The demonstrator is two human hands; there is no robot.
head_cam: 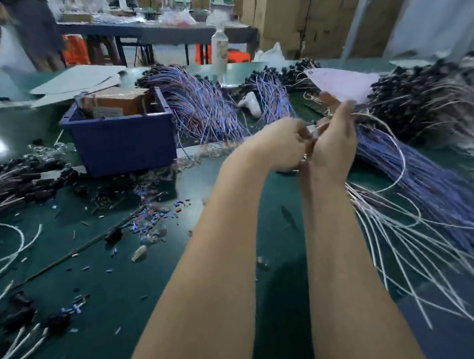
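Both hands raised over green desk [102,273], meeting mid-frame.
- Right hand [331,147]: grasping white wires [402,156]; wires loop out past fingertips, fan down onto desk at right.
- Left hand [279,145]: fingers curled against right palm; blur, cannot tell if it's pinching anything.
- Paper card [341,86] behind hands: print too faint to read.
- Label on brown box [118,102] in blue bin [124,142]: illegible.
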